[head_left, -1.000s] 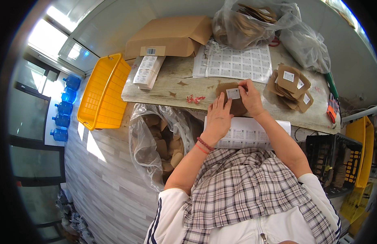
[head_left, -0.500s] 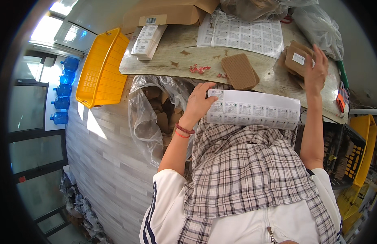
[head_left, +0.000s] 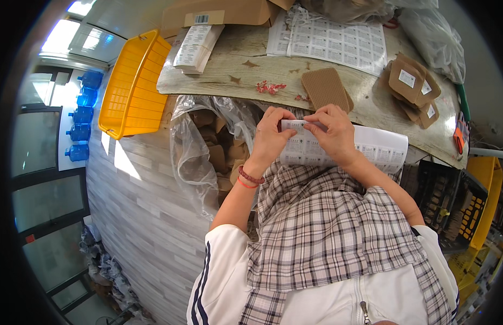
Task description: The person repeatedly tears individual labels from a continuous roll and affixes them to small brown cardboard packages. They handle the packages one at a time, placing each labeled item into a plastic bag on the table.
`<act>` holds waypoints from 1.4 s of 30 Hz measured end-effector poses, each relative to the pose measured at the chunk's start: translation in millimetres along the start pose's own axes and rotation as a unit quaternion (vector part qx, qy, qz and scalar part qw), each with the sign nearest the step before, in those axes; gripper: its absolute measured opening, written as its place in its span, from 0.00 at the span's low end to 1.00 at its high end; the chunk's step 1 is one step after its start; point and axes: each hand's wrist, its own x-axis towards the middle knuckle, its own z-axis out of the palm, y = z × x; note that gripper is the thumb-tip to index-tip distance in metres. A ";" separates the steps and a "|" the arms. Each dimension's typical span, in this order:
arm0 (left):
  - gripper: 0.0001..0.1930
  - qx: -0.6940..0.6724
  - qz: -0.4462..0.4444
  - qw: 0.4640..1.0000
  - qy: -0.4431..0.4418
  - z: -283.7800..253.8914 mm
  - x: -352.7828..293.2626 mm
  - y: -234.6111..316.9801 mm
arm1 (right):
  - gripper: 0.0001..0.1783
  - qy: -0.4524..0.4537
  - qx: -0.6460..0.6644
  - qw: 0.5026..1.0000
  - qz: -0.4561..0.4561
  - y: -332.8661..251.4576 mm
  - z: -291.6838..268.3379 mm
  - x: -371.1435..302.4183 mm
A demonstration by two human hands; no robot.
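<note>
A white sheet of printed labels [head_left: 379, 146] curves over my lap at the table's front edge. My left hand [head_left: 270, 135] pinches its left end between thumb and fingers. Close beside it, my right hand [head_left: 334, 132] has thumb and forefinger pressed together at a label in the top row. Just beyond the hands, brown ribbed cardboard pads [head_left: 323, 89] lie overlapping on the table. Farther right sits a loose pile of brown cardboard pieces [head_left: 404, 81], several bearing small white labels.
More label sheets [head_left: 338, 40] lie at the back of the wooden table [head_left: 219, 81], with a banded stack of paper slips [head_left: 199, 49] to their left. A clear bag of cardboard pieces [head_left: 194, 162] stands below the edge. A yellow basket [head_left: 135, 86] is left, a black crate [head_left: 452, 206] right.
My right hand has come back from the labelled cardboard pile to the label sheet, next to my left hand. A labelled piece it was touching now lies on the pile.
</note>
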 end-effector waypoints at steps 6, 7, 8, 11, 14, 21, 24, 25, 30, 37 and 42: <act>0.16 -0.026 -0.010 0.999 -0.015 2.2 0.5 -6.7 | 0.07 0.024 -0.008 0.998 -0.049 1.8 3.8 -1.2; 0.16 -0.026 -0.015 0.999 -0.018 2.0 1.1 -8.5 | 0.07 0.026 -0.012 0.998 -0.063 1.7 3.9 -0.8; 0.16 -0.026 -0.020 0.999 -0.021 1.6 2.0 -9.3 | 0.08 0.028 -0.006 0.997 -0.066 1.2 3.6 -0.3; 0.12 -0.086 -0.078 0.989 -0.092 -8.9 8.8 -8.6 | 0.09 0.025 0.022 0.997 -0.074 1.4 2.6 0.2; 0.12 -0.185 -0.195 0.944 -0.192 -26.1 22.9 -10.0 | 0.09 0.001 0.092 0.994 -0.061 9.7 3.6 -1.8; 0.17 -0.262 -0.254 0.894 -0.259 -33.8 31.0 -17.9 | 0.07 -0.096 0.278 0.955 -0.041 25.1 -7.1 -2.9; 0.14 -0.238 -0.276 0.908 -0.205 -23.3 30.7 -19.7 | 0.04 -0.110 0.358 0.927 -0.002 25.9 -13.9 -2.1; 0.14 -0.211 -0.253 0.927 -0.180 -19.8 29.3 -17.2 | 0.04 -0.105 0.395 0.912 0.033 25.3 -17.7 0.0; 0.13 0.130 0.014 0.990 -0.054 -7.3 30.0 8.7 | 0.02 -0.096 0.346 0.910 0.209 60.7 -49.5 48.2; 0.17 0.325 0.276 0.904 0.006 42.5 38.0 35.4 | 0.01 -0.141 0.223 0.948 0.179 104.6 -32.0 93.8; 0.18 0.326 0.250 0.911 -0.041 54.8 41.3 16.9 | 0.02 -0.110 0.191 0.959 0.178 113.2 -18.4 90.5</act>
